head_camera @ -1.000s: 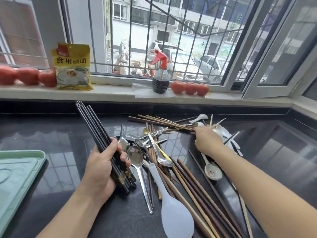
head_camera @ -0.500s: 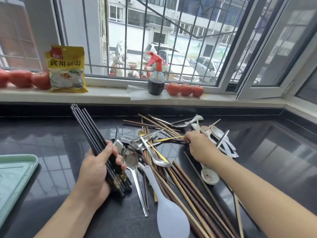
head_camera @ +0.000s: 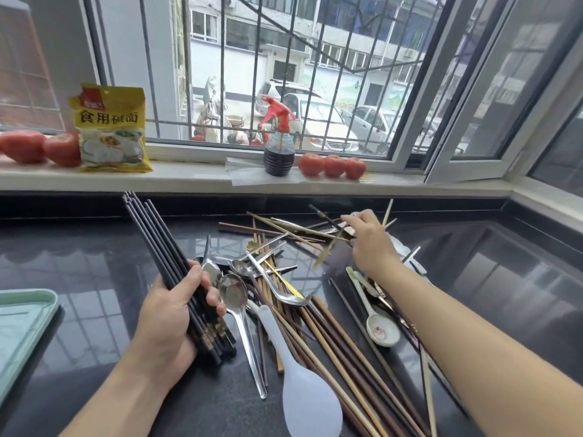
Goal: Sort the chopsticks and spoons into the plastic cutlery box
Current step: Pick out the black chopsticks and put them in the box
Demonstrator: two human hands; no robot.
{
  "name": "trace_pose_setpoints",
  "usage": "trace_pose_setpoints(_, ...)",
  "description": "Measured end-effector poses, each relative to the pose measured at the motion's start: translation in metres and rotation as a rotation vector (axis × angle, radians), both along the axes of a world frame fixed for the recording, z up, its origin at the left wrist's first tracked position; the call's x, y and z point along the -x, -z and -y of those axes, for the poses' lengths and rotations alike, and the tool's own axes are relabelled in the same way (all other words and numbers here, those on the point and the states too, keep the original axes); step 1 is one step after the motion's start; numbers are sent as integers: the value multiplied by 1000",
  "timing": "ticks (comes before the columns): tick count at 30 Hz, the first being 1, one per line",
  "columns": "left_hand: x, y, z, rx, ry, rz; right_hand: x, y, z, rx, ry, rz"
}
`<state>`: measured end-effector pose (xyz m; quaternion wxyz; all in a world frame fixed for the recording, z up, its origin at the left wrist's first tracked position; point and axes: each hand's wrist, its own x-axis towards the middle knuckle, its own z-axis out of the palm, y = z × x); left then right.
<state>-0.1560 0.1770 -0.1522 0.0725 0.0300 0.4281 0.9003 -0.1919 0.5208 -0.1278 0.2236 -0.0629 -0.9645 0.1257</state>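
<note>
The left hand (head_camera: 172, 313) is curled around a bundle of black chopsticks (head_camera: 164, 260), holding them slanted so their thin ends point up and away toward the window sill (head_camera: 189, 178) while their patterned butt ends rest near the dark table (head_camera: 79, 263). The right hand (head_camera: 370, 244) reaches over the far side of the heap and pinches a single dark chopstick (head_camera: 325, 217) between thumb and fingertips, lifting it clear of the pile at an angle.

Between the two hands lies a mixed heap on the table: brown wooden chopsticks (head_camera: 340, 342) fanned toward the near edge, steel spoons (head_camera: 235, 294) crossing one another in the middle, a white rice paddle (head_camera: 306, 402) lying on top of the wooden sticks, and a white ceramic spoon (head_camera: 380, 329) beside the right forearm. More pale spoons sit behind the right hand, partly hidden by it.

At the left edge a pale green plastic tray (head_camera: 22, 326) rests on the table, well apart from the heap; only a corner shows and nothing can be seen in that part.

On the sill stand a yellow packet (head_camera: 110, 127), a spray bottle (head_camera: 279, 143) of dark liquid, three tomatoes (head_camera: 332, 165) just beside it, and more tomatoes (head_camera: 41, 148) left of the packet.
</note>
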Motion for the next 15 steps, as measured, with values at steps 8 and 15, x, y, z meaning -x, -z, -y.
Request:
trace_pose_setpoints(8,0,-1,1,14,3,-1,-10,-44,-21,490,44,-207)
trace_pose_setpoints(15,-2,-1,3,19,48,-15,-12,-82,1,131,-57,2)
